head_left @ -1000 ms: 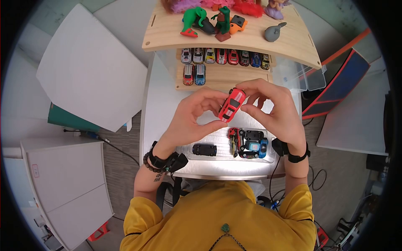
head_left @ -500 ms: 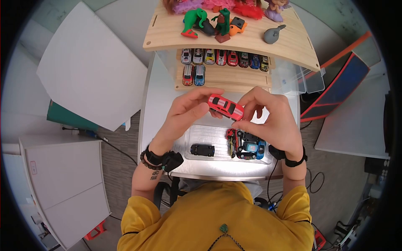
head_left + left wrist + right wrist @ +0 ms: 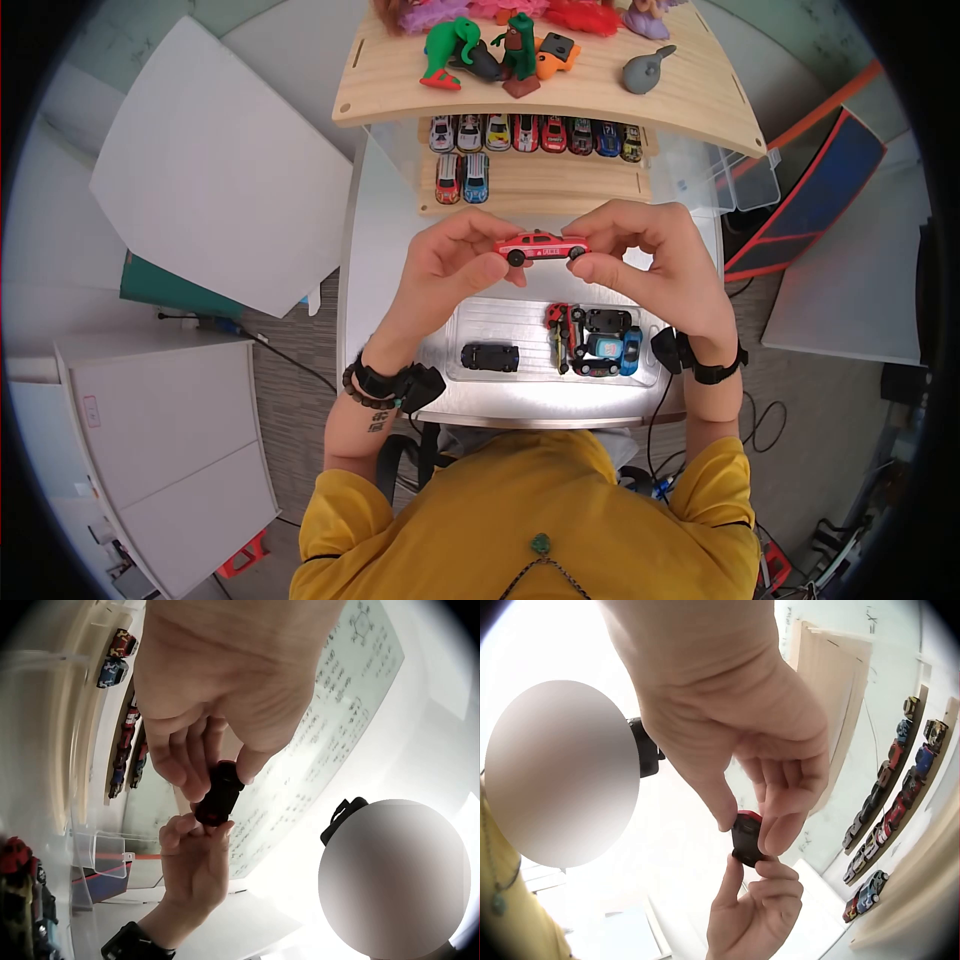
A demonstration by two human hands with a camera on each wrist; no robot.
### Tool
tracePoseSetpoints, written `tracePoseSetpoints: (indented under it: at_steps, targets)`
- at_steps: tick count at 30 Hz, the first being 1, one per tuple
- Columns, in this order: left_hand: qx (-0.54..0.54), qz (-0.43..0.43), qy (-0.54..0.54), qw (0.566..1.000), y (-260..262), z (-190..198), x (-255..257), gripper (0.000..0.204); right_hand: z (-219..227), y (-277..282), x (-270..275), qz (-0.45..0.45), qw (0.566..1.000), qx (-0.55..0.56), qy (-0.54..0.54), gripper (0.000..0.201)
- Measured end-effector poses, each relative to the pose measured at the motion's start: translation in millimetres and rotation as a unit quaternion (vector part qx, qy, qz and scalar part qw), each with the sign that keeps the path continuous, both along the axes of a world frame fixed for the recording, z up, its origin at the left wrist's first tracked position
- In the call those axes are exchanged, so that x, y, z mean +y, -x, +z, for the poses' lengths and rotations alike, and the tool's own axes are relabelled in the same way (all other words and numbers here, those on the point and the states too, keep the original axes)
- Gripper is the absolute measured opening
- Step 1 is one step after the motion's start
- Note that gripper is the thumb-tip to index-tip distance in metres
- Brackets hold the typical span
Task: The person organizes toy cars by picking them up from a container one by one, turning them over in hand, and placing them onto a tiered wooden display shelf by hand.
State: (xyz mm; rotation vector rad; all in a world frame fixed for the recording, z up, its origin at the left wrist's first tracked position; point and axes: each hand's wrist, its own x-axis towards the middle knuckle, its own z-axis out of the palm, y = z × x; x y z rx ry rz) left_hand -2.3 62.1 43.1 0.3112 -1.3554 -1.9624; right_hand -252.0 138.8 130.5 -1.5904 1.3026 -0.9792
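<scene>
A red toy car (image 3: 545, 247) is held side-on above the tray, its wheels facing down. The left hand (image 3: 440, 265) pinches one end of it between thumb and fingers, and the right hand (image 3: 660, 260) pinches the other end. The car's dark underside (image 3: 219, 793) shows in the left wrist view, and the same dark base (image 3: 746, 838) shows in the right wrist view. Below the hands is a clear tray (image 3: 535, 352) holding an upturned black car (image 3: 490, 357) at its left and several cars crowded at its right, among them a blue car (image 3: 630, 350).
Behind the hands, a wooden rack (image 3: 560, 180) carries a row of several cars, with a red car (image 3: 448, 178) and a blue one (image 3: 476, 178) in front. A wooden shelf (image 3: 600, 85) above holds figures and dolls. Clear plastic boxes (image 3: 750, 185) stand at the right.
The red car has been turned from a slanted position, roof showing, to level with its side showing. Both hands have shifted their hold on its ends.
</scene>
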Motion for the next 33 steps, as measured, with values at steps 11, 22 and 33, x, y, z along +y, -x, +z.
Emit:
tracePoseSetpoints:
  at_steps: [11, 22, 33]
  targets:
    - [-0.026, 0.026, 0.014, 0.999, 4.6, 7.1, 3.8, 0.036, 1.6, -3.3, -0.7, -0.014, 1.0, 0.007, 0.02, 0.025]
    - [-0.075, 0.001, -0.014, 0.997, 3.4, 6.9, 2.6, 0.055, 7.3, -10.6, 7.9, 0.031, 0.995, 0.031, 0.088, 0.031]
    - [-0.017, -0.07, -0.083, 0.994, 6.3, 5.9, 5.8, 0.053, 10.6, -19.0, 3.9, 0.096, 0.987, 0.12, 0.039, 0.075]
